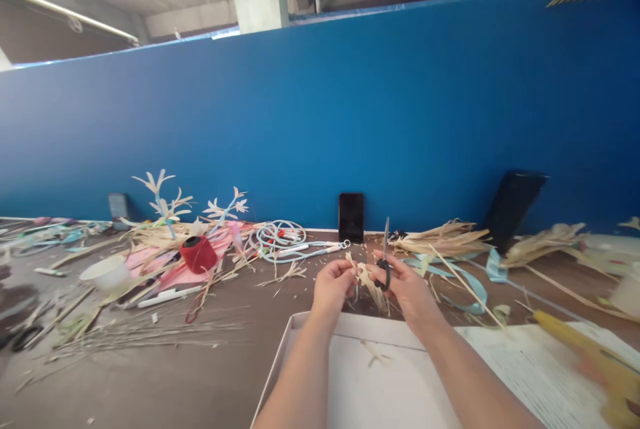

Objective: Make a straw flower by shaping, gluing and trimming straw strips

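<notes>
My left hand [333, 284] is closed, its thumb and fingers pinching a pale, dried-husk-like piece [364, 276] with thin split ends. In my right hand [407, 286] is a pair of scissors [384, 264], fingers curled round the black handles and blades pointing up. The right fingertips are close to the pale piece; whether they grip it too I cannot tell. Both hands are over the far edge of a shallow white box lid [370, 376]. A small pale scrap [375, 354] lies inside the lid.
A black phone [351, 217] leans on the blue partition [320, 116]. Left are a red thread spool [198, 254], a white cup [106, 272], husk flowers [173, 206] and coiled pale-blue cord [280, 236]. Right are husk bundles [440, 240], a printed sheet [535, 376] and a yellow glue gun [590, 356].
</notes>
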### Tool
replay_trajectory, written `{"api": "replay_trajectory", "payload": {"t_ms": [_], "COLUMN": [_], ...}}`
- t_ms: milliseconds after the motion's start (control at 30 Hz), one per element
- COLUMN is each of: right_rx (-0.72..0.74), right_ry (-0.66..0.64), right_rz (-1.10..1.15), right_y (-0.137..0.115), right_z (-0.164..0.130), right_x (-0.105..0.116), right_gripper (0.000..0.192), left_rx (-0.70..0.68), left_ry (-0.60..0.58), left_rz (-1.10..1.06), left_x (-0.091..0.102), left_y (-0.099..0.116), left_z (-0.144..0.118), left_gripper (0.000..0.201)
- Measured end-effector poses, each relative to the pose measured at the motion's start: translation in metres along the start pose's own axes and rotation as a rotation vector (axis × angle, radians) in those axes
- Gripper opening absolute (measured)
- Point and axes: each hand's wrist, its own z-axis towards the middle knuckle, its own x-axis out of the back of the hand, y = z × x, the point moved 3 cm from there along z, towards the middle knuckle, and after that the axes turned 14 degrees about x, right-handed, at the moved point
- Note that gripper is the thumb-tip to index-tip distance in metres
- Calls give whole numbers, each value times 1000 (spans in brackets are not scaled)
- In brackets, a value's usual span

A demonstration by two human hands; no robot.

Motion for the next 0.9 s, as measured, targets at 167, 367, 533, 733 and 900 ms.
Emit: {"api": "replay_trajectory", "payload": {"t_ms": [167, 367, 533, 733, 900], "right_rx": [42, 79, 78, 102, 152], "right_ry": [-21, -62, -64, -70, 27], "right_rz": [81, 102, 63, 5, -145], "right_y": [1, 3, -1, -6, -5], "right_z": [1, 2, 0, -1, 2], "right_x": [-3, -4, -5, -6, 3], "right_gripper": [60, 63, 62, 53, 53], "left_rx": [4, 10, 20, 36, -13], "left_ry": [-68, -166, -224, -242, -63], "left_rz": [50, 171, 278, 364, 455], "left_x": [-1, -5, -4, -3, -2], "left_y": [0, 6, 2, 0, 0], "left_z": [-3, -11, -10, -10, -7], "left_gripper": [28, 32, 34, 32, 26]}}
